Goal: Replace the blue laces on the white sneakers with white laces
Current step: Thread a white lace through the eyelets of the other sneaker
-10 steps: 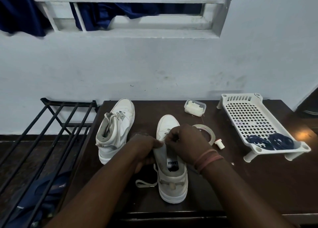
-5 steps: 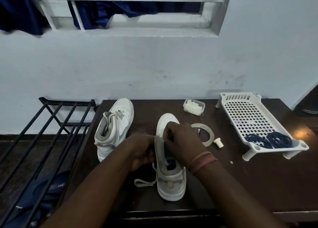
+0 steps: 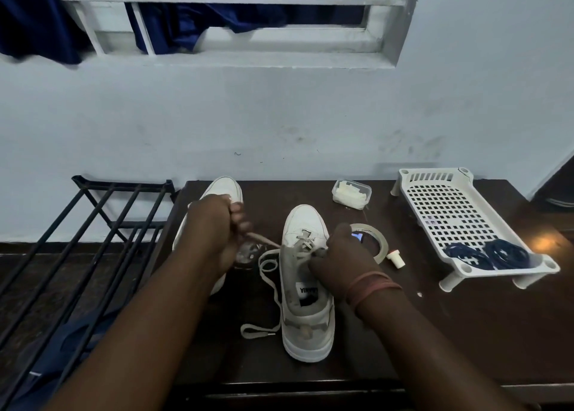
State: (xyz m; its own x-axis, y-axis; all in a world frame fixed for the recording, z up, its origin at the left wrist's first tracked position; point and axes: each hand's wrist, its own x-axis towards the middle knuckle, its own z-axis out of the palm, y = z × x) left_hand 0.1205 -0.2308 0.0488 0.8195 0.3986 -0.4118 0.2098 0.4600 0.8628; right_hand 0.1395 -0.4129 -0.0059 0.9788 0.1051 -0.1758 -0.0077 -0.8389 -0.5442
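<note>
Your near sneaker [image 3: 306,289] stands heel toward you at the middle of the dark tabletop [image 3: 466,333], a white lace [image 3: 267,263] threaded through its front eyelets. Your left hand [image 3: 214,230] grips one end of that lace in curled fingers, drawn out to the left. Your right hand [image 3: 340,258] pinches the lace at the eyelets on the shoe's right side. The loose end loops on the tabletop beside the heel. A black-and-white insole label shows lettering too blurred for you to read with certainty. The second sneaker [image 3: 222,190] stands behind your left hand. To the right lie a tape roll [image 3: 377,239], a small cap [image 3: 396,259] and a clear box [image 3: 351,194]. The blue laces [image 3: 487,253] rest coiled in the white perforated tray [image 3: 447,212].
</note>
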